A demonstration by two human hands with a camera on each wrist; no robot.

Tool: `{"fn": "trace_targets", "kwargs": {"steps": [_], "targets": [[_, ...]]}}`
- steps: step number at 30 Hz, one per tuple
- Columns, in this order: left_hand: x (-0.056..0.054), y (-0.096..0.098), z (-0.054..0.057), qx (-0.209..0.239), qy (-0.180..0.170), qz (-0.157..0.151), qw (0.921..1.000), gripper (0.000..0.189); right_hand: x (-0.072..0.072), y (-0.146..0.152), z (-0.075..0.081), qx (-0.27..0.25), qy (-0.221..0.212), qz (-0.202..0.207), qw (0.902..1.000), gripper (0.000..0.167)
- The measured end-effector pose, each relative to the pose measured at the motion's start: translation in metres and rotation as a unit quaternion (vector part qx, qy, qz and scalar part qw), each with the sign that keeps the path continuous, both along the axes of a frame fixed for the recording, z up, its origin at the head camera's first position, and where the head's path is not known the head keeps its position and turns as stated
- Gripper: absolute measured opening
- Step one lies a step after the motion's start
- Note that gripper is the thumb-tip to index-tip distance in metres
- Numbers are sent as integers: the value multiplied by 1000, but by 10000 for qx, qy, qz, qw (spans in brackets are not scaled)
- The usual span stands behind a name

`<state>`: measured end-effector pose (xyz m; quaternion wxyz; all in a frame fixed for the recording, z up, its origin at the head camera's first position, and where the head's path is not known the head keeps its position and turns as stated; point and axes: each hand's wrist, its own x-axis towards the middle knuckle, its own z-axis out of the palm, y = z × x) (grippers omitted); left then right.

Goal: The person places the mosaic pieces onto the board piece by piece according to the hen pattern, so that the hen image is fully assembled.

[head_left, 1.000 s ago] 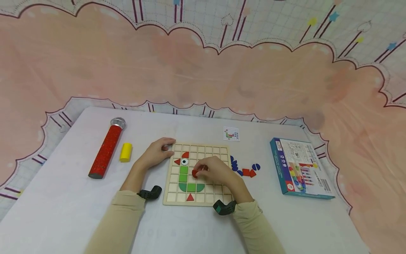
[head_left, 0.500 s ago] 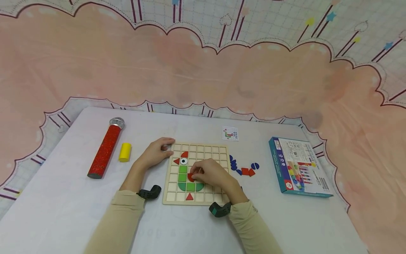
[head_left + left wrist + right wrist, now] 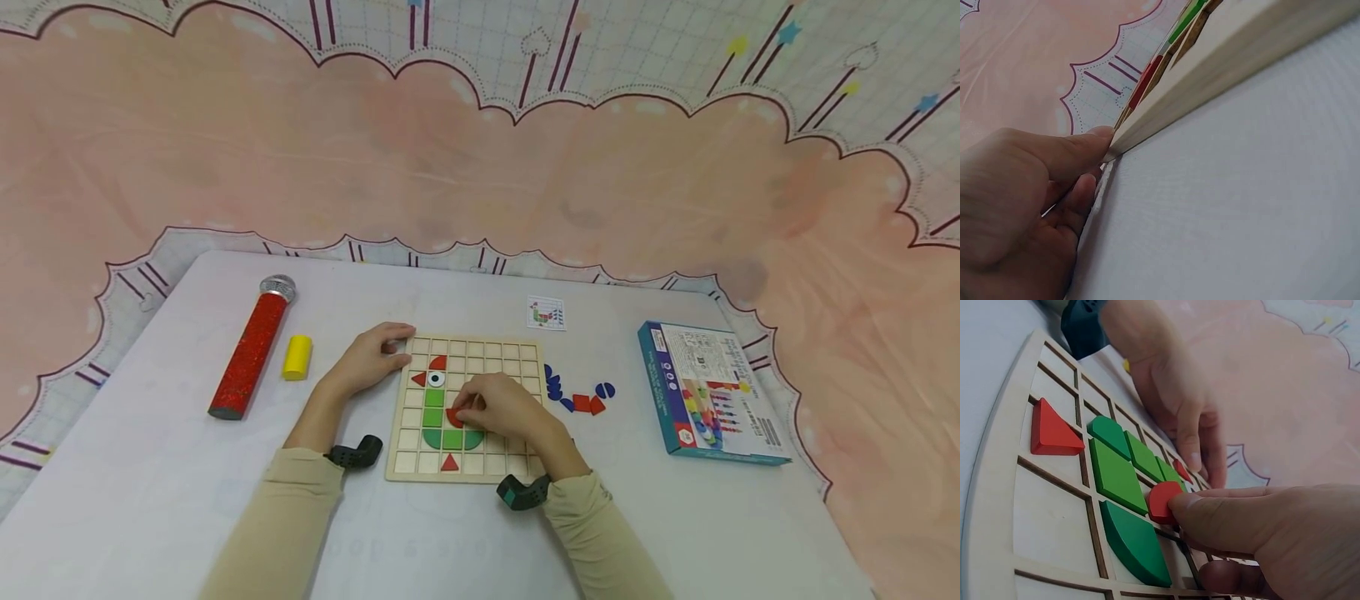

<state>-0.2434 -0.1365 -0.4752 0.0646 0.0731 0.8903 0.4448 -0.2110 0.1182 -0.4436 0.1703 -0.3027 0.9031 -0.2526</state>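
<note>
On the white table lies a wooden grid board [image 3: 491,462]. My right hand [image 3: 498,406] pinches a red rounded piece [image 3: 1163,501] between thumb and fingers, low over a cell beside the green squares [image 3: 433,417]. My left hand [image 3: 369,360] touches the board's far left corner and left edge, its fingers loosely bent; in the left wrist view the fingertips meet the wooden corner. Laid in the cells are an eye piece [image 3: 435,378], a red quarter-round [image 3: 438,363], a small red triangle [image 3: 418,379], dark green quarter-rounds [image 3: 473,439] and another red triangle [image 3: 449,463].
Right of the board lie several blue pieces [image 3: 553,387] and red pieces [image 3: 581,403]. A pattern card [image 3: 545,313] sits behind it. A box [image 3: 712,396] stands at the right. A red microphone [image 3: 249,354] and a yellow cylinder [image 3: 297,358] lie at the left.
My right hand has shifted slightly left and down with the red piece, bringing it right beside the green squares. The left hand stays at the board's corner.
</note>
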Motion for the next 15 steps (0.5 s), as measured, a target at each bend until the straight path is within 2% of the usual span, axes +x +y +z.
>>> {"fn": "trace_targets", "kwargs": {"steps": [6,15], "targets": [[0,0,0,18,-34,8,10000,49,0,0,0,6,-19,-21,10000,10],[2,1,1,-26,23,17,10000,49,1,1,0,88,204,4,9998,9]]}}
